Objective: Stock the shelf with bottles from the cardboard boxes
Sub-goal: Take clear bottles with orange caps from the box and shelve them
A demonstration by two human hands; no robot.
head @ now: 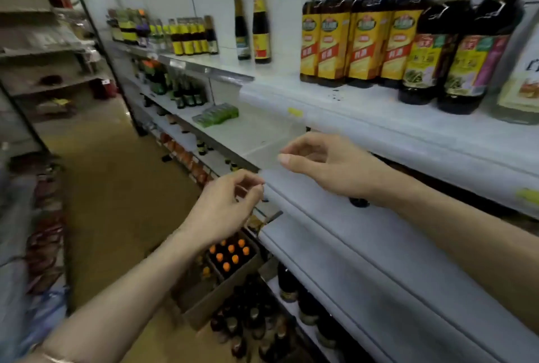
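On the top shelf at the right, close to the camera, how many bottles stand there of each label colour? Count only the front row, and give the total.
Yellow-label bottles: 4
Green-and-pink-label bottles: 2
White-label bottle, cut off by the frame edge: 1
Total: 7

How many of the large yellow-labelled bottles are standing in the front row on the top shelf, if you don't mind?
4, side by side at the front of the top shelf: yellow-labelled bottles. More may stand hidden behind them.
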